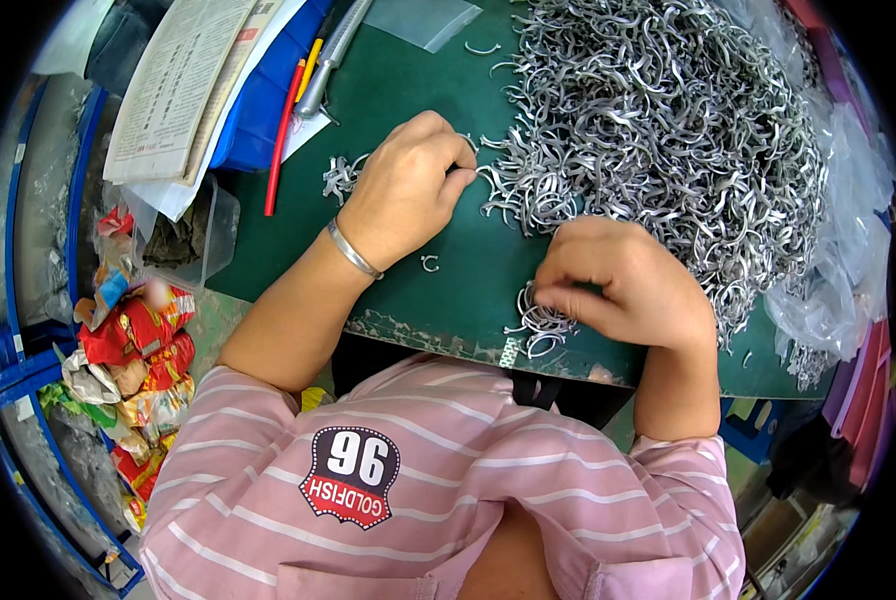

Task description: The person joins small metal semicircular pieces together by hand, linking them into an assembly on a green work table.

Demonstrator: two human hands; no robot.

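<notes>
A big heap of small curved silver-grey metal pieces (668,130) covers the right part of the green tabletop (448,285). My left hand (408,180) is closed at the heap's left edge, thumb against bent fingers; whatever is between the tips is too small to name. Behind that hand lies a small cluster of the same pieces (342,178). My right hand (623,280), fingers curled and thumb drawn in, is at a little pile of curved pieces (543,325) near the front edge. Its fingertips are partly hidden. One loose curved piece (429,263) lies between my forearms.
A red pencil (285,140), a yellow pencil (310,70) and a grey-handled tool (333,60) lie at the far left beside a blue bin (258,110) topped with printed papers (173,90). Clear plastic bags (833,270) bunch up at the right. Crumpled wrappers (143,340) fill the lower left.
</notes>
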